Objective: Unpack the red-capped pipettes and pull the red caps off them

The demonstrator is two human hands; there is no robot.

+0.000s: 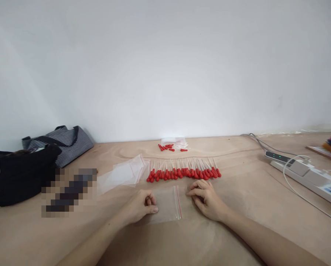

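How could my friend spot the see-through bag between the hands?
On the brown table, find the long row of red-ended droppers. Just nearer than that row, between the left hand and the right hand, lies the clear bag. Unlike the overlapping bags farther left, this one lies by itself, with its red line on the side toward the right hand.

From head height, close by, a flat, light-brown, wood-grained tabletop (245, 207) is viewed forward and downward. A smooth white wall (165, 66) is squarely faced beyond it.
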